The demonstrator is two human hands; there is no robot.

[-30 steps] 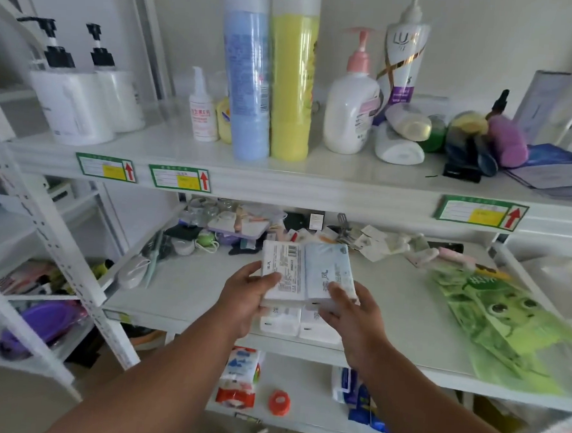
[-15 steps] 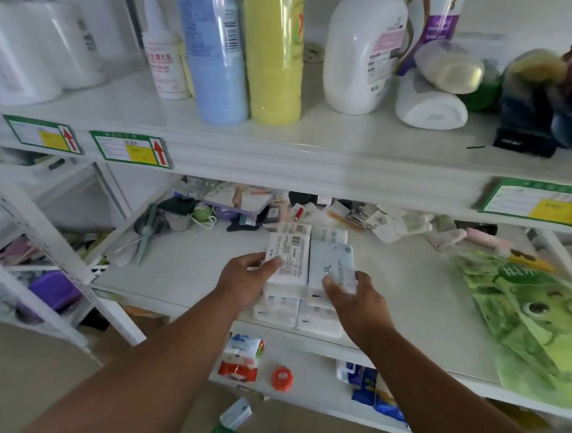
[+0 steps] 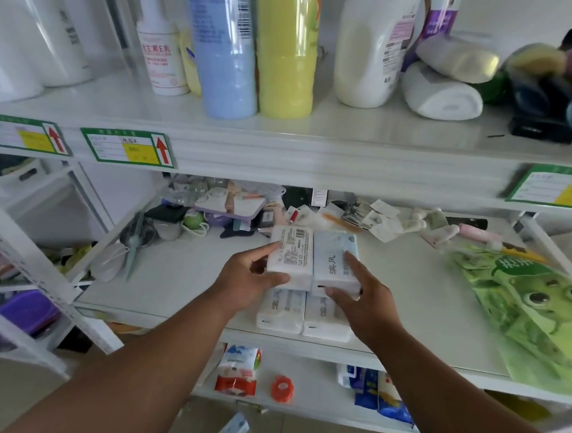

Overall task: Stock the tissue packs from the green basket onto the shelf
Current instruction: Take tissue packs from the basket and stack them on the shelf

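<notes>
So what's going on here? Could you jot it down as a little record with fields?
Place: white middle shelf
Left hand: grips the left top tissue pack
Right hand: grips the right top tissue pack
Underneath: two more tissue packs lying side by side near the shelf's front edge
To the right: green frog bag lying flat
Shelf above: blue bottle and yellow bottle
Green basket: not in view

Two white tissue packs [image 3: 312,259] side by side, flat, atop two more packs [image 3: 302,312] at the middle shelf's [image 3: 187,277] six-o'clock edge
</notes>
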